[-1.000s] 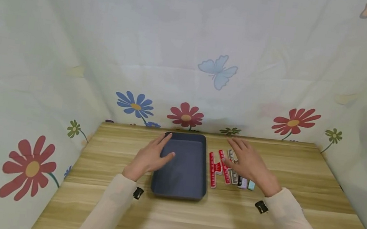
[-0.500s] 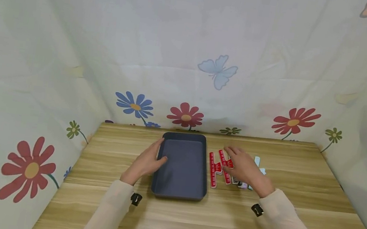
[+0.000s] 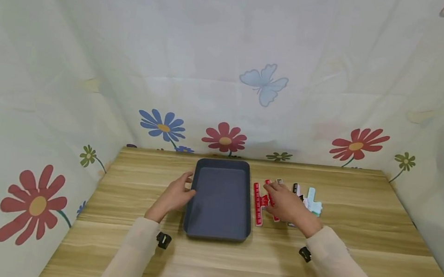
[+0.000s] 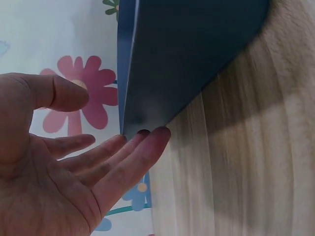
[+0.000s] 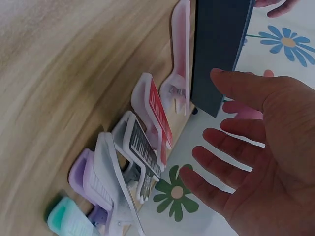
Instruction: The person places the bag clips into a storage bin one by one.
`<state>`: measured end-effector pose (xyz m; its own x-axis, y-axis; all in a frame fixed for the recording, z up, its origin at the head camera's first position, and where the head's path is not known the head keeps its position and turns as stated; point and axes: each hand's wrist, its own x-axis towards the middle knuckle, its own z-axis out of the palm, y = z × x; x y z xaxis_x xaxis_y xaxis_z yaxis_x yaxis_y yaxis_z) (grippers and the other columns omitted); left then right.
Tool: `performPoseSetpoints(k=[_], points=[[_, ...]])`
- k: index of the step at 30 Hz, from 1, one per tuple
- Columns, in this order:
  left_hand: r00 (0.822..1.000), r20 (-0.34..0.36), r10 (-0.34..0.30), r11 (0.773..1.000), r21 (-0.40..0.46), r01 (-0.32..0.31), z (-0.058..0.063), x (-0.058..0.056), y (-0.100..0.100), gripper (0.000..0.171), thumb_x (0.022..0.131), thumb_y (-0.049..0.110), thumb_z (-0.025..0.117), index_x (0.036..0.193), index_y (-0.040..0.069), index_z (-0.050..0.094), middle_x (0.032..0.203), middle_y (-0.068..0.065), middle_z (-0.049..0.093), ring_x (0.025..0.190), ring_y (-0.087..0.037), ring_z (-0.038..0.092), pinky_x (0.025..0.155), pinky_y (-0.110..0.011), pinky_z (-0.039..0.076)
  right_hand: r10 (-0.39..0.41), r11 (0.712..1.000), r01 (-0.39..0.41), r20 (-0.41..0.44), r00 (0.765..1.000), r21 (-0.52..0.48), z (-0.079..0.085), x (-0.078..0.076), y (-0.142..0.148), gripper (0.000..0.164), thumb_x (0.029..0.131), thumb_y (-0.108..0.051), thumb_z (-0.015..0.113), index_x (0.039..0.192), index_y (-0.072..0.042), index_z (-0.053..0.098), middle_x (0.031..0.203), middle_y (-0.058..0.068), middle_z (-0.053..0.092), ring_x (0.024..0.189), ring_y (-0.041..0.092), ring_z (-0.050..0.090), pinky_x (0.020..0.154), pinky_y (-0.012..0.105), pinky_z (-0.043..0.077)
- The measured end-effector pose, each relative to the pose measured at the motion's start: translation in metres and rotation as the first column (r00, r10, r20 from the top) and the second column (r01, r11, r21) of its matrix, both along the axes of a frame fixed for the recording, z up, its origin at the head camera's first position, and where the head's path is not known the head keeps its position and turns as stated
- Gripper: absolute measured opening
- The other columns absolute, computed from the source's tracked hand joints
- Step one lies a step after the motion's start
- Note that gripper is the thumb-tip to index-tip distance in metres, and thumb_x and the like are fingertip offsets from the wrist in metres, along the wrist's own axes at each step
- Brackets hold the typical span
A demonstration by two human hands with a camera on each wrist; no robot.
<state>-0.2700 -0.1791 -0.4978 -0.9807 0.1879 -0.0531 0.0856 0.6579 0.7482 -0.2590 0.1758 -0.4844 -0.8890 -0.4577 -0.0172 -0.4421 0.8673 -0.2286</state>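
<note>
A dark blue-grey rectangular tray (image 3: 215,237) lies on the wooden table, nothing inside it. My left hand (image 3: 172,196) is beside its left side, fingers loosely extended; in the left wrist view the fingertips (image 4: 158,135) are right at the tray's outer wall (image 4: 167,64). To the tray's right lies a row of plastic bag clips. My right hand (image 3: 289,207) hovers over them with relaxed fingers, holding nothing. Leftmost is a red-and-white clip (image 3: 257,205); a second red clip (image 5: 160,110), a black-and-grey clip (image 5: 145,150), a purple clip (image 5: 88,179) and a mint clip (image 3: 311,200) follow.
Behind the wooden table (image 3: 204,276) and at both sides hangs a pale cloth (image 3: 198,60) printed with flowers and butterflies. A black strap piece (image 3: 163,240) shows at the left wrist, a similar one (image 3: 305,254) at the right.
My left hand has drawn back from over the tray to its left side. The right hand has moved left and lower over the red clips, uncovering the clips at the right.
</note>
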Motion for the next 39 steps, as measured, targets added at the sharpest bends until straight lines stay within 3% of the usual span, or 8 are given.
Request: performPoseSetpoints(k=[3,10,15,22,28,31,39], points=[[1.0,0.003,0.006,1.0,-0.005,-0.006,-0.002,-0.002,-0.002,0.061,0.093,0.014,0.055,0.15,0.003,0.035,0.141,-0.023,0.052,0.116,-0.037,0.064,0.091,-0.044,0.059,0.005,1.0,-0.005,0.004,1.0,0.009,-0.002,-0.002,-0.003,0.068,0.089,-0.028,0.071,0.144,0.001,0.045,0.147,0.025,0.045,0.136,0.045,0.043,0.107,0.058,0.046],[0.999,0.052,0.001,0.999,0.051,-0.003,-0.006,-0.003,-0.004,0.061,0.09,0.006,0.055,0.147,-0.002,0.038,0.141,-0.025,0.051,0.121,-0.04,0.06,0.061,-0.033,0.063,0.019,0.999,-0.02,0.006,1.0,0.046,-0.006,-0.005,-0.007,0.064,0.09,-0.025,0.07,0.142,0.003,0.047,0.145,0.025,0.047,0.132,0.044,0.047,0.102,0.061,0.048],[0.995,0.099,0.02,0.995,0.099,-0.03,-0.009,-0.004,-0.005,0.061,0.089,0.002,0.055,0.148,0.001,0.039,0.143,-0.023,0.05,0.122,-0.039,0.059,0.053,-0.033,0.062,0.026,0.997,-0.026,-0.011,1.0,0.075,-0.008,-0.007,-0.009,0.056,0.089,-0.024,0.07,0.135,0.002,0.054,0.137,0.024,0.054,0.122,0.042,0.055,0.091,0.058,0.055],[0.99,0.133,0.043,0.989,0.136,-0.061,-0.007,-0.004,-0.004,0.062,0.088,-0.001,0.055,0.148,0.004,0.04,0.143,-0.022,0.05,0.119,-0.038,0.06,0.051,-0.036,0.062,0.025,0.997,-0.024,-0.006,1.0,0.068,-0.012,-0.008,-0.012,0.051,0.089,-0.022,0.069,0.133,0.003,0.057,0.135,0.023,0.056,0.12,0.041,0.056,0.095,0.057,0.054],[0.989,0.141,0.046,0.991,0.115,-0.063,-0.009,-0.005,-0.004,0.063,0.087,0.0,0.055,0.148,0.006,0.041,0.136,-0.024,0.054,0.087,-0.031,0.068,0.05,-0.039,0.061,0.028,0.996,-0.024,-0.048,0.998,0.084,-0.022,-0.011,-0.013,0.045,0.089,-0.021,0.069,0.127,0.0,0.061,0.128,0.021,0.06,0.114,0.039,0.057,0.09,0.055,0.056],[0.988,0.145,0.05,0.991,0.114,-0.067,-0.011,-0.006,-0.004,0.064,0.087,0.0,0.054,0.149,0.007,0.04,0.136,-0.024,0.054,0.079,-0.027,0.067,0.049,-0.04,0.061,0.039,0.996,-0.032,-0.086,0.996,0.085,-0.026,-0.012,-0.013,0.04,0.088,-0.02,0.071,0.121,0.0,0.063,0.121,0.019,0.062,0.108,0.037,0.058,0.084,0.054,0.057],[0.987,0.153,0.05,0.991,0.117,-0.068,-0.013,-0.007,-0.003,0.063,0.087,0.002,0.055,0.148,0.01,0.042,0.136,-0.022,0.055,0.096,-0.033,0.065,0.048,-0.039,0.061,0.035,0.995,-0.028,-0.075,0.997,0.093,-0.024,-0.011,-0.011,0.041,0.09,-0.024,0.069,0.122,0.0,0.062,0.123,0.019,0.061,0.111,0.038,0.058,0.082,0.057,0.057]])
